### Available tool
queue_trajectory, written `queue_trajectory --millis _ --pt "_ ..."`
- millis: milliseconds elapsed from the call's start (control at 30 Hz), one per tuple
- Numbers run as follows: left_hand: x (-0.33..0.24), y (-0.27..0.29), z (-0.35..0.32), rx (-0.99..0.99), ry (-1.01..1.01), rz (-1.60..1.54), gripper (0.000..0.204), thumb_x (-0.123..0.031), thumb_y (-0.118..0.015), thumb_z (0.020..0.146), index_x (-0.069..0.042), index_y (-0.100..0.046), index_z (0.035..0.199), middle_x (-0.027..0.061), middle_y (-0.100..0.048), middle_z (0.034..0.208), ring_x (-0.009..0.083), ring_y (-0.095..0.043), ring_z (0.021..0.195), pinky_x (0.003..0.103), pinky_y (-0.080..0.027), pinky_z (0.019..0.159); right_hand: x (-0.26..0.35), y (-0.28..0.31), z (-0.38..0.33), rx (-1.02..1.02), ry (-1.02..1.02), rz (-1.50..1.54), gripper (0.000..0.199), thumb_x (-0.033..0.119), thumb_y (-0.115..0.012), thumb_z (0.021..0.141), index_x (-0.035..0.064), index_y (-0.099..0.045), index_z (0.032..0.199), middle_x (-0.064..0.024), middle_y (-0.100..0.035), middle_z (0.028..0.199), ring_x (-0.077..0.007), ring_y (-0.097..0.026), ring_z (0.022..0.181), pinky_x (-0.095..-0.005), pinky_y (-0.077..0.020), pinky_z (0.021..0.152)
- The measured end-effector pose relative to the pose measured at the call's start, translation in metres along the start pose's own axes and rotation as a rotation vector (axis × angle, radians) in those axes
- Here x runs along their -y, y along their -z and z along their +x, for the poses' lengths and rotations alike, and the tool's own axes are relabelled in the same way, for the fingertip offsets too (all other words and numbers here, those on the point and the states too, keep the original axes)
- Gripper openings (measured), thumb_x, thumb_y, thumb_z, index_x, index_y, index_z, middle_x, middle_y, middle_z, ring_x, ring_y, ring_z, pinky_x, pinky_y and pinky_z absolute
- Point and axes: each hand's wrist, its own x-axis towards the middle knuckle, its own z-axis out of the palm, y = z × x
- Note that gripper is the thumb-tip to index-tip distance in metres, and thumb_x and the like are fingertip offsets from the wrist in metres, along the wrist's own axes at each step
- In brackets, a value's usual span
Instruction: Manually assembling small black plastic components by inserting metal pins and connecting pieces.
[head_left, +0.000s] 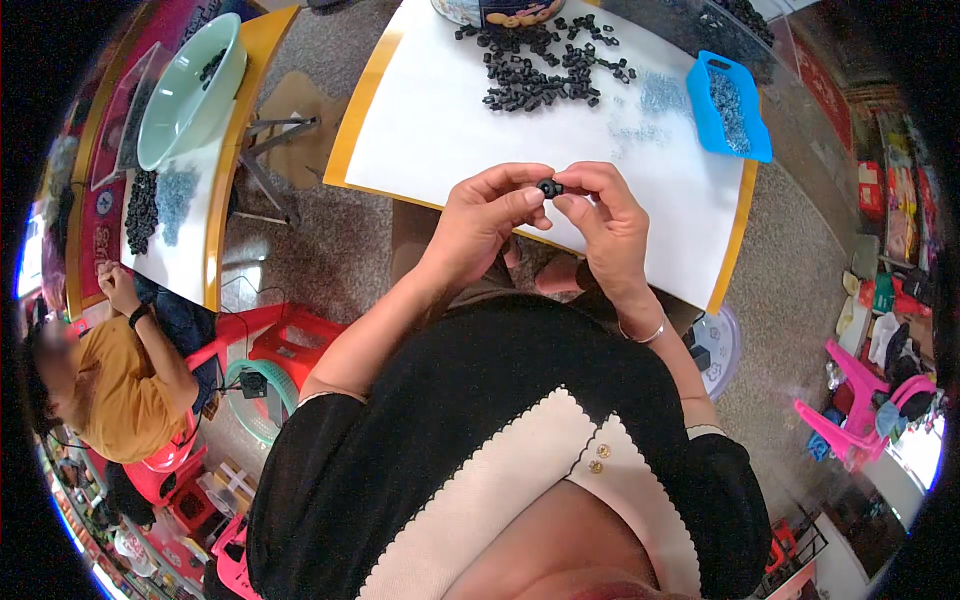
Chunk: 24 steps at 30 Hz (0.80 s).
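Close above the near edge of the white table (430,110), my two hands meet at a small round black plastic part (549,187) with a hole in its middle. My left hand (478,222) pinches it between thumb and forefinger. From the other side, the thumb and forefinger of my right hand (612,222) close on it too; whether they hold a second small piece I cannot tell. Farther back lies a loose heap of similar black parts (540,75). Tiny clear bluish pieces (660,95) are scattered to its right.
A blue plastic basket (703,105) holds more bluish pieces at the table's right edge. A round tin (500,10) stands at the back. On the left, a person in a mustard top (125,395) sits by another table with a pale green basin (160,130). A red stool (290,340) stands nearby.
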Motion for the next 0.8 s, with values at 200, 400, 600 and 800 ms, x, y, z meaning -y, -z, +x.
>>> queue_trajectory --millis 200,400,600,800 --pt "0.003 -0.003 0.003 -0.096 0.016 0.137 0.028 -0.007 -0.057 0.086 0.003 -0.055 0.112 0.0066 -0.059 0.090 0.0132 -0.059 0.077 0.023 -0.046 0.044 0.000 -0.001 -0.002 -0.042 -0.054 -0.078 0.016 0.001 -0.059 0.078 0.0038 -0.062 0.094 -0.0061 -0.056 0.092 -0.0149 -0.055 0.083 -0.0269 -0.0455 0.076" --pt "-0.002 -0.003 0.003 -0.097 0.005 0.076 0.029 -0.002 -0.054 0.087 0.008 -0.052 0.113 0.0106 -0.058 0.094 0.0170 -0.057 0.077 0.030 -0.049 0.072 0.004 0.002 0.011 0.007 0.048 -0.156 0.012 0.001 -0.062 0.076 0.0026 -0.062 0.088 -0.0066 -0.060 0.087 -0.0166 -0.056 0.080 -0.0271 -0.0466 0.070" --pt "-0.001 0.024 0.025 -0.093 -0.148 0.110 0.025 -0.009 -0.053 0.089 0.004 -0.055 0.110 0.0104 -0.058 0.095 0.0146 -0.056 0.074 0.030 -0.050 0.072 0.008 0.047 0.071 -0.153 0.065 -0.346 0.011 0.004 -0.062 0.079 0.0021 -0.063 0.090 -0.0064 -0.062 0.083 -0.0126 -0.056 0.072 -0.0256 -0.0456 0.068" --pt "-0.012 0.037 0.045 -0.162 -0.277 0.230 0.020 -0.012 -0.054 0.089 0.002 -0.060 0.102 0.0067 -0.059 0.089 0.0110 -0.055 0.069 0.025 -0.049 0.067 0.019 0.128 0.224 -0.436 0.242 -0.599 0.021 0.016 -0.063 0.079 0.0027 -0.063 0.095 -0.0105 -0.065 0.079 -0.0181 -0.060 0.070 -0.0293 -0.0469 0.067"
